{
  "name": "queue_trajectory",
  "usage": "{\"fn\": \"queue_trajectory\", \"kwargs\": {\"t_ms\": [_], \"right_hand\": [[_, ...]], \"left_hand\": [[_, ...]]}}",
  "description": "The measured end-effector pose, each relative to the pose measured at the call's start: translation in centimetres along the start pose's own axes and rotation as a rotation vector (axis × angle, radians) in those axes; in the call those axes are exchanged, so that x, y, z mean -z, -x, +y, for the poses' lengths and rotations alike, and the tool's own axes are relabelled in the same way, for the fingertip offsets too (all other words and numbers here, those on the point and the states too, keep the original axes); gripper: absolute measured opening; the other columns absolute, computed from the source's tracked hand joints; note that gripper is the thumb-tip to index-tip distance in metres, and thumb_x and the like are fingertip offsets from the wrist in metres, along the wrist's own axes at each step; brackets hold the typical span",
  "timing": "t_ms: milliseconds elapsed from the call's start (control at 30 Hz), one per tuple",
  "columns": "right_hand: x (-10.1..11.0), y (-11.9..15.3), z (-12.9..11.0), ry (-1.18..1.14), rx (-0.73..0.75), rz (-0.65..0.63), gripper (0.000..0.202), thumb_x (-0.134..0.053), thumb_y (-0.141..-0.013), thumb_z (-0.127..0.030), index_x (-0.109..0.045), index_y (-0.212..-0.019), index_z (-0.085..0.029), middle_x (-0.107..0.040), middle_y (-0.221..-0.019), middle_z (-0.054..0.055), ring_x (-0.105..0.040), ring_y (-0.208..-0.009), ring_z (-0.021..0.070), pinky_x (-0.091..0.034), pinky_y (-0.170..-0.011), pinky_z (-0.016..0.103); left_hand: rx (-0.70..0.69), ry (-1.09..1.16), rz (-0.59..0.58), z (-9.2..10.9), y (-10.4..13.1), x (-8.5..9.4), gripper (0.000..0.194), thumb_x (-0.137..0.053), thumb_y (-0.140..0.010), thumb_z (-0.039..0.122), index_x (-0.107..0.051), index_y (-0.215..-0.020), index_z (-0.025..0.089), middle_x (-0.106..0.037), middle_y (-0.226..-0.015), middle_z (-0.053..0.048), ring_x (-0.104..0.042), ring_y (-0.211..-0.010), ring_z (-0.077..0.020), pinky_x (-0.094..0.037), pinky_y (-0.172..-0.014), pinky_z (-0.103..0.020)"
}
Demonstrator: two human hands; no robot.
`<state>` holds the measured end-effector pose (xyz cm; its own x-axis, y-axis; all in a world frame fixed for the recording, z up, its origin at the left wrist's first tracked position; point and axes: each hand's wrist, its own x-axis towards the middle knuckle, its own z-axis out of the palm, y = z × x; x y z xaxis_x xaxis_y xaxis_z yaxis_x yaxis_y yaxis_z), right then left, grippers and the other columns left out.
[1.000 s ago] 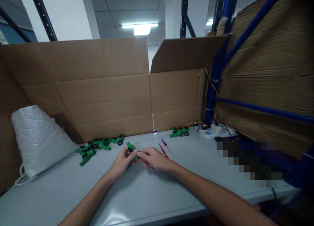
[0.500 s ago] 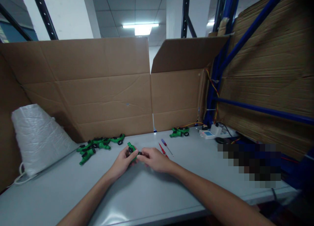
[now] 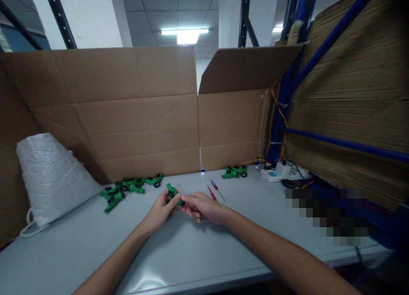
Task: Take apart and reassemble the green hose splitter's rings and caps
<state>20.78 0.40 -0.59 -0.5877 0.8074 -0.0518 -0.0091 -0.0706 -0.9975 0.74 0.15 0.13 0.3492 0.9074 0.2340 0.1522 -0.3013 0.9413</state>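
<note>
My left hand (image 3: pixel 162 209) is closed around a small green toy car (image 3: pixel 171 191) with black wheels, held just above the table. The thumb and index finger of my right hand (image 3: pixel 203 206) pinch the car's right end, by a black wheel; its other fingers are loosely curled below. The fingers hide part of the car. Right behind my right hand lie a red screwdriver (image 3: pixel 211 192) and a screwdriver with a purple handle (image 3: pixel 214 184).
Several more green toy cars (image 3: pixel 129 184) lie in a cluster at the back left, beside a white wrapped bag (image 3: pixel 53 180). Another green car (image 3: pixel 234 172) sits at the back right, near a power strip (image 3: pixel 271 174). Cardboard walls (image 3: pixel 140 116) enclose the table (image 3: pixel 204 252).
My right hand's fingers have shifted on the car, its lower fingers opening and dropping a little. The car is slightly turned. My left hand has hardly moved.
</note>
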Motion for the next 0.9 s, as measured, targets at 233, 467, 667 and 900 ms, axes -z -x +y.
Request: {"fn": "queue_trajectory", "kwargs": {"t_ms": [233, 467, 667, 900], "right_hand": [[0.1, 0.2, 0.0, -0.096, -0.036, -0.039, 0.045, -0.052, -0.104, -0.055, -0.066, -0.089, -0.015, -0.055, -0.06, -0.005, -0.036, -0.04, 0.0065, -0.038, -0.039, 0.017], [-0.4, -0.5, 0.6, 0.027, 0.017, 0.072, 0.045, -0.049, -0.105, -0.058, -0.062, -0.093, -0.016, -0.056, -0.065, -0.004, -0.04, -0.04, 0.0072, -0.041, -0.038, 0.019], [-0.5, -0.3, 0.9, 0.282, 0.124, 0.171, 0.044, -0.046, -0.105, -0.061, -0.058, -0.094, -0.02, -0.057, -0.07, -0.005, -0.043, -0.044, 0.0076, -0.036, -0.042, 0.019], [-0.5, 1.1, -0.4, 0.729, 0.375, 0.306, 0.019, -0.062, -0.102, -0.038, -0.064, -0.11, -0.021, -0.069, -0.087, 0.0, -0.061, -0.078, 0.0156, -0.041, -0.072, 0.025]], "left_hand": [[0.016, 0.025, 0.009, 0.1, 0.0, -0.1, 0.053, -0.07, -0.089, 0.066, -0.059, -0.107, 0.018, -0.067, -0.082, -0.002, -0.061, -0.069, -0.0158, -0.044, -0.059, -0.023], [-0.032, 0.007, 0.047, -0.2, -0.2, 0.0, 0.051, -0.071, -0.088, 0.064, -0.059, -0.107, 0.018, -0.066, -0.083, 0.0, -0.058, -0.068, -0.0147, -0.044, -0.062, -0.025], [-0.023, 0.006, 0.078, -0.6, -0.2, 0.1, 0.051, -0.072, -0.088, 0.063, -0.058, -0.108, 0.018, -0.064, -0.083, 0.0, -0.055, -0.065, -0.013, -0.042, -0.059, -0.023], [0.037, -0.008, 0.016, -1.4, -0.1, 0.2, 0.048, -0.067, -0.092, 0.063, -0.057, -0.105, 0.017, -0.057, -0.074, 0.004, -0.046, -0.054, -0.0084, -0.033, -0.049, -0.019]]}}
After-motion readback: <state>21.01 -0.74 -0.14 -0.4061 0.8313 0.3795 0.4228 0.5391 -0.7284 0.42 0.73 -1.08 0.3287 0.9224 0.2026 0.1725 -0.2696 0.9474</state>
